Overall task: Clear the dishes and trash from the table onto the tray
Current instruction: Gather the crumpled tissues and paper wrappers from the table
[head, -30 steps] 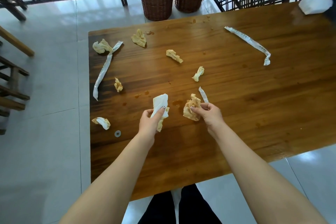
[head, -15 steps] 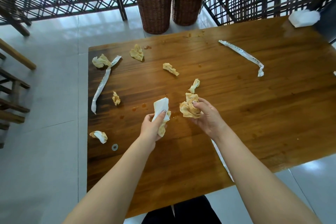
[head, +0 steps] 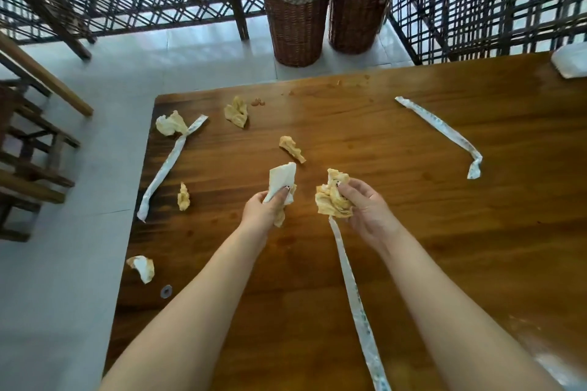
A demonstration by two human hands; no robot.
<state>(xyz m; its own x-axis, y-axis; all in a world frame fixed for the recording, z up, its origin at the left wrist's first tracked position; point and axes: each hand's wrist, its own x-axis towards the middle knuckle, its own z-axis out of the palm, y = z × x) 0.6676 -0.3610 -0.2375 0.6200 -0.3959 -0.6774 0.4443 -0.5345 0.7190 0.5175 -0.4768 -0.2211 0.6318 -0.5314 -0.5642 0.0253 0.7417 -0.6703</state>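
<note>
We see the left hand (head: 263, 206) at the centre of the frame, its fingers curled round a white napkin (head: 281, 178) that stands up out of the grip, with a stained scrap hanging below the palm. Just to its right, the right hand (head: 365, 203) grips a stained wad (head: 332, 200), and a long paper strip (head: 352, 289) trails from under that wad down toward the bottom edge of the frame. Both hands are raised over the wooden desk (head: 413, 232).

More trash lies on the desk. In the upper left we find a crumpled tissue (head: 171, 124) touching the top end of a second strip (head: 168, 168), which runs down along the desk's left edge. A yellowish wad (head: 236, 112) sits to the right of that, and a twisted scrap (head: 292, 148) lies just above the napkin. A small lump (head: 183, 197) rests left of the left hand. Near the lower left edge lie a torn tissue (head: 142, 267) and a small ring (head: 166, 291). A third strip (head: 444, 133) lies at the right, and a white object (head: 570, 60) sits at the upper right corner.

Two wicker baskets (head: 295, 9) stand on the floor beyond the desk.
</note>
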